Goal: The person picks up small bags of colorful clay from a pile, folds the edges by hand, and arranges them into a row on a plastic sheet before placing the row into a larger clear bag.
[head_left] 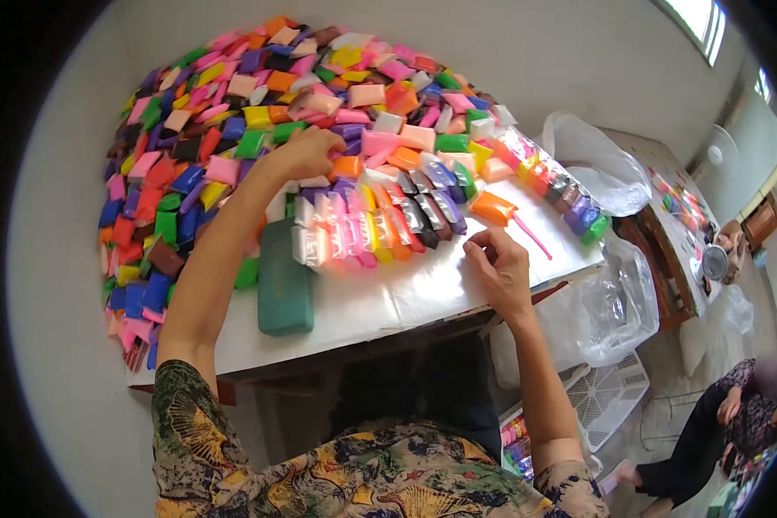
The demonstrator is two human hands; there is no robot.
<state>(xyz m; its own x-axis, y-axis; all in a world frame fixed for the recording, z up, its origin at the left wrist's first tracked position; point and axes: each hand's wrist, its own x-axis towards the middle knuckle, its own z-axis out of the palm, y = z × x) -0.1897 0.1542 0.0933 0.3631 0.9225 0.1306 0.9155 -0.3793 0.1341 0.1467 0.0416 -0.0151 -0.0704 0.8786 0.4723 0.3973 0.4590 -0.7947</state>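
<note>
My left hand point(313, 155) reaches over the heap of small coloured clay packets point(233, 129), fingers bent down among purple and orange ones. What its fingertips pinch, if anything, is hidden. My right hand point(501, 274) rests near the table's front edge with its fingers curled in and no object visible in them. Between the hands lies a neat double row of packets point(380, 226), running from pale and pink through yellow, orange, red and black to purple. A green box point(285, 281) stands against the row's left end. An orange packet point(492, 207) and a pink stick point(532, 236) lie beyond my right hand.
Another filled row of coloured packets point(552, 186) in clear wrap lies along the table's right side. Clear plastic bags point(600, 164) hang about that edge. A white plastic crate point(613, 397) is on the floor. At lower right, a person point(716, 432) sits near more packets.
</note>
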